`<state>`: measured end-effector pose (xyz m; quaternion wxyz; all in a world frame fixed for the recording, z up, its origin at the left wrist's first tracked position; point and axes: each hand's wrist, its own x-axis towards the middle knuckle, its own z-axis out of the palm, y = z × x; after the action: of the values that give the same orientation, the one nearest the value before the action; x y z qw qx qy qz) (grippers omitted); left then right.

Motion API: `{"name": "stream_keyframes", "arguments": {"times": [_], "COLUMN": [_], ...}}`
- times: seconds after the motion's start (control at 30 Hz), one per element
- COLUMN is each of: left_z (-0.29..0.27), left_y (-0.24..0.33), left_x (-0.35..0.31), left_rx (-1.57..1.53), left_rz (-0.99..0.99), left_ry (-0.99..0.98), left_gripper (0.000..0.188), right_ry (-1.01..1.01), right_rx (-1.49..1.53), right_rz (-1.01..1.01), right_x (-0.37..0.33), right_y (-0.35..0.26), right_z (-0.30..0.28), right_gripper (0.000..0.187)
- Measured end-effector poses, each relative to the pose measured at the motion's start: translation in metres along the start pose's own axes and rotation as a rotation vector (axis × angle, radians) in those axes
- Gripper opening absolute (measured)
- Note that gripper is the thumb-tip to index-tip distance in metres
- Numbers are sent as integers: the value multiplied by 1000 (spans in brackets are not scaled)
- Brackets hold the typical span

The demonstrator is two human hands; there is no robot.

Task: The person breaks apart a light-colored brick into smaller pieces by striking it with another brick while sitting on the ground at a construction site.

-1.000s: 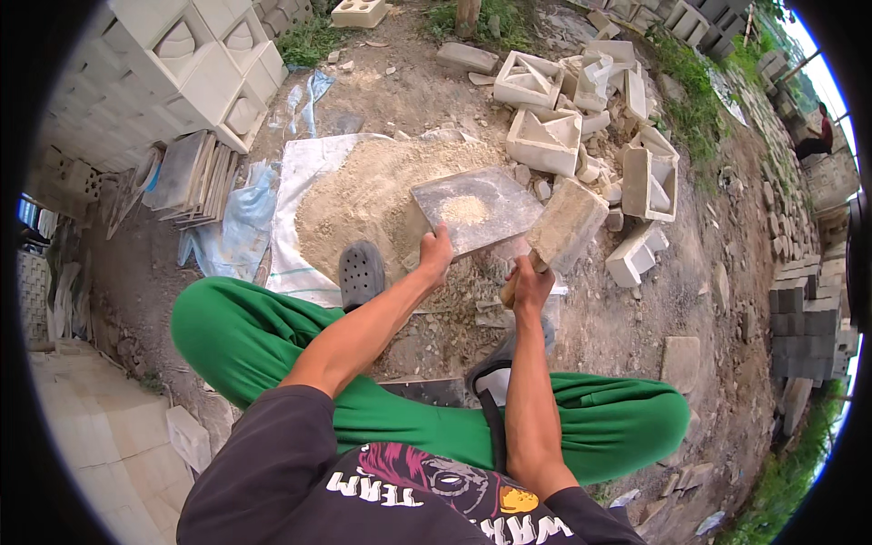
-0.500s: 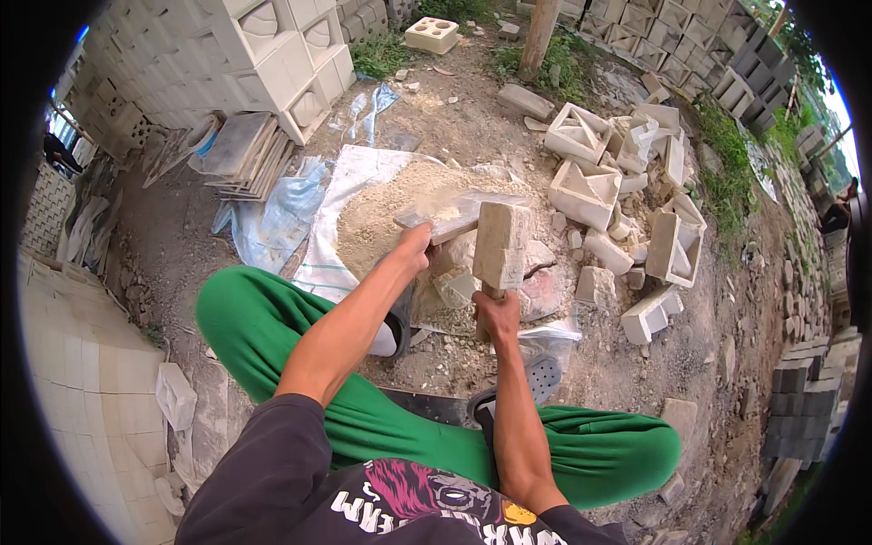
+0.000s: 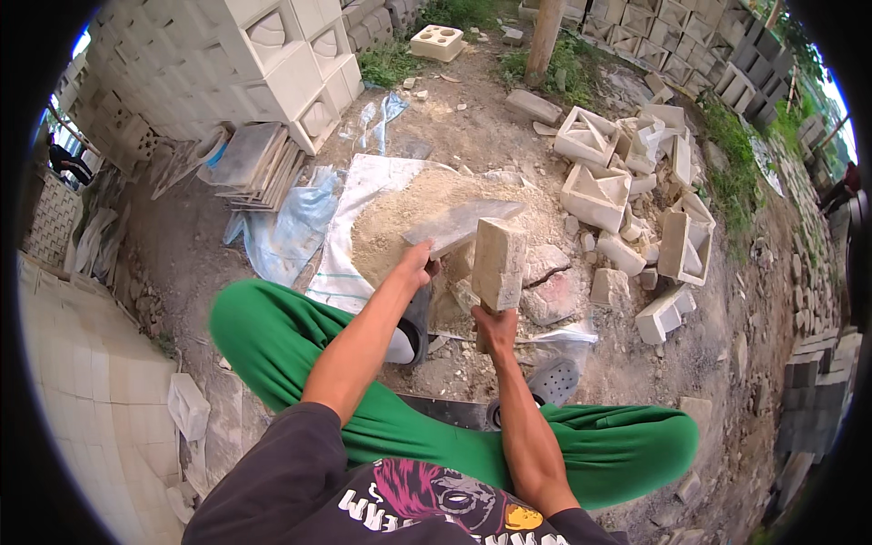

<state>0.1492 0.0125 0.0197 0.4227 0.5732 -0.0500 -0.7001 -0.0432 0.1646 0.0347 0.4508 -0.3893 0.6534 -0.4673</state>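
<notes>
My left hand grips the near left end of a flat grey board, tilted over a pile of pale crumbled grit. The pile lies on a white woven sack. My right hand is closed around the handle of a mallet with a large, dusty, block-shaped head. That head stands upright just right of the board, overlapping it in view; whether they touch I cannot tell. Behind the mallet sits a cracked, dusty stone. Broken lumps lie partly hidden between the hands.
Broken cream hollow blocks are heaped to the right. Stacked blocks form a wall at the far left, with piled boards and a blue plastic sheet before it. A wooden post rises at the back.
The mallet head has come down slightly, nearer to me. The board has turned a little in my left hand, with its right end tipped. The whole view has shifted slightly.
</notes>
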Motion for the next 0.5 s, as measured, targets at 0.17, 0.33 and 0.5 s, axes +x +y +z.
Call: {"name": "stream_keyframes", "arguments": {"times": [0.17, 0.33, 0.5], "left_z": [14, 8, 41], "left_y": [3, 2, -9], "left_x": [-9, -23, -46], "left_rx": [-49, -65, 74], "left_rz": [-30, 54, 192], "left_ry": [-6, 5, 21], "left_gripper": [17, 21, 24], "right_ry": [104, -73, 287], "right_rx": [-143, 8, 79], "right_rz": [-229, 187, 67], "right_x": [5, 0, 17], "right_y": [0, -10, -20], "right_z": [-1, 4, -20], "right_gripper": [36, 31, 16]}}
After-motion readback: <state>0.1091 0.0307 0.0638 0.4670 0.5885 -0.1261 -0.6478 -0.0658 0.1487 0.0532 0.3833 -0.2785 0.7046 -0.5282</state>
